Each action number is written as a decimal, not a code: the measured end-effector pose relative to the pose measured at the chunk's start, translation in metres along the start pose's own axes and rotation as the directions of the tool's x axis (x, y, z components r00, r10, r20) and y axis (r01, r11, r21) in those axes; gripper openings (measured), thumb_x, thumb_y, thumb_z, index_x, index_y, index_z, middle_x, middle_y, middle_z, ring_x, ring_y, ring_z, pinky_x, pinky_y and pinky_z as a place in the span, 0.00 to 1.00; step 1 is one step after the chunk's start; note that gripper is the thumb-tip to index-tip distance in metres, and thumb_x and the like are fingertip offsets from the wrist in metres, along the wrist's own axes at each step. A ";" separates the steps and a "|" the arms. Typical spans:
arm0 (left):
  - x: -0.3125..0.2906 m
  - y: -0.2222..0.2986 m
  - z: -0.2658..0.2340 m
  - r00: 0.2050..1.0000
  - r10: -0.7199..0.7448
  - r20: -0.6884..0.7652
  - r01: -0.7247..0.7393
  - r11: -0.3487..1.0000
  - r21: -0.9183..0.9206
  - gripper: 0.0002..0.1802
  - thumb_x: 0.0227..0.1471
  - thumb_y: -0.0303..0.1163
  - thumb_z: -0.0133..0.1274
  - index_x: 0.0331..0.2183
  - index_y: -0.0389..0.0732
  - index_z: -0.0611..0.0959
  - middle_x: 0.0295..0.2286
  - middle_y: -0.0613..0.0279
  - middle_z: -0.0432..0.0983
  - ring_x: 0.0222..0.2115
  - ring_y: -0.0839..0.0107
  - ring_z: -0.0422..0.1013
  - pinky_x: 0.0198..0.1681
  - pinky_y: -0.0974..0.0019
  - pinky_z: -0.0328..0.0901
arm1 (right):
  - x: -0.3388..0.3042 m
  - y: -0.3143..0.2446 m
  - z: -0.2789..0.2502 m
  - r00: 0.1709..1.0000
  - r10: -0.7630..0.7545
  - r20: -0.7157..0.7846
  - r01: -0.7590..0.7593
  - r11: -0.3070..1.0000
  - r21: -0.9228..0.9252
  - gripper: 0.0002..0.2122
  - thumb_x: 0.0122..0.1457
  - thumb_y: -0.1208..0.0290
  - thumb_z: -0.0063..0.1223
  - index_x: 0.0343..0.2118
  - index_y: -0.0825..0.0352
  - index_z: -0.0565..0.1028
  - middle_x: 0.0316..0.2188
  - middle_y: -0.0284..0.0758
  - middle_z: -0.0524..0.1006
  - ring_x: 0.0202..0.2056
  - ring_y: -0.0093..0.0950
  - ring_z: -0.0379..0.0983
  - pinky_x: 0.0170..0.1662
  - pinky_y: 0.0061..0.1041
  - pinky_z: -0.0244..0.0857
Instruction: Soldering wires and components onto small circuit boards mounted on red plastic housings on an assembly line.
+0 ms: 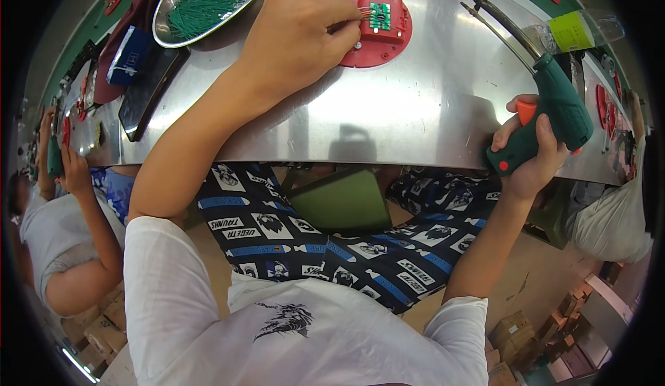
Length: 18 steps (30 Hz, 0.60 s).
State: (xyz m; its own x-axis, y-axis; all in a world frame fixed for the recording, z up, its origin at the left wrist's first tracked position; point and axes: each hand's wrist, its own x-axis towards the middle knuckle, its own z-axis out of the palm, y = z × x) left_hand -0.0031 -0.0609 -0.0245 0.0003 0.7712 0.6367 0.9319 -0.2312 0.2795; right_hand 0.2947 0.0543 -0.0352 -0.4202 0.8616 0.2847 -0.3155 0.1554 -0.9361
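On the metal table lies a round red plastic housing [364, 57] with a small green circuit board [380, 16] set in its raised middle. My left hand [301, 29] rests over the housing's left side, thumb and forefinger pinched on thin wires [365, 13] at the board's left edge. The exact grip on them is partly hidden by the fingertips. In my right hand [530, 147] is a dark green soldering gun [564, 102] with an orange trigger. Its long metal tip [478, 1] points up and left, raised over the table and apart from the board.
A steel bowl [161, 29] of green wires stands at the upper left, beside a dark flat object [149, 95] and a blue packet [127, 57]. A clear bottle with a yellow-green label [571, 31] lies at the upper right. People work on both sides; one hand [75, 171] shows at left.
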 end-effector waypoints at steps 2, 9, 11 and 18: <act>0.002 0.000 -0.003 1.000 -0.017 0.012 0.017 1.000 0.023 0.07 0.43 0.23 0.61 0.30 0.35 0.87 0.23 0.56 0.78 0.20 0.67 0.74 0.24 0.68 0.68 | 0.000 0.000 0.002 0.994 0.010 -0.105 -0.014 0.999 -0.036 0.18 0.61 0.69 0.49 0.47 0.79 0.70 0.33 0.49 0.76 0.14 0.30 0.70 0.16 0.24 0.63; 0.002 0.000 -0.001 0.998 -0.057 0.021 0.058 0.998 -0.029 0.07 0.42 0.22 0.61 0.30 0.35 0.87 0.23 0.56 0.79 0.20 0.67 0.75 0.24 0.70 0.68 | -0.001 0.002 0.001 0.990 0.038 -0.136 -0.039 0.999 -0.001 0.16 0.61 0.70 0.49 0.46 0.78 0.71 0.34 0.47 0.76 0.14 0.29 0.69 0.16 0.24 0.63; -0.001 0.006 0.000 0.997 -0.078 0.019 0.078 0.997 -0.025 0.07 0.43 0.23 0.61 0.30 0.35 0.86 0.23 0.56 0.79 0.21 0.66 0.75 0.26 0.69 0.69 | -0.003 -0.001 0.002 0.991 0.048 -0.129 -0.047 0.999 0.011 0.16 0.61 0.70 0.49 0.47 0.78 0.71 0.34 0.47 0.76 0.14 0.29 0.69 0.16 0.24 0.63; 0.001 0.003 -0.003 0.994 -0.104 0.037 0.105 0.994 -0.032 0.07 0.43 0.21 0.61 0.30 0.34 0.86 0.22 0.57 0.78 0.20 0.68 0.75 0.24 0.70 0.68 | 0.002 0.000 0.007 0.988 -0.001 -0.153 -0.006 0.999 -0.048 0.17 0.62 0.67 0.47 0.45 0.79 0.70 0.32 0.46 0.74 0.15 0.27 0.69 0.17 0.24 0.64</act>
State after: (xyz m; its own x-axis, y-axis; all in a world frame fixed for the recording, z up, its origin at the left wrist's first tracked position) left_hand -0.0016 -0.0628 -0.0212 -0.0831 0.8127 0.5768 0.9145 -0.1677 0.3681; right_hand 0.2876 0.0524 -0.0330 -0.2850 0.9252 0.2507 -0.2719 0.1728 -0.9467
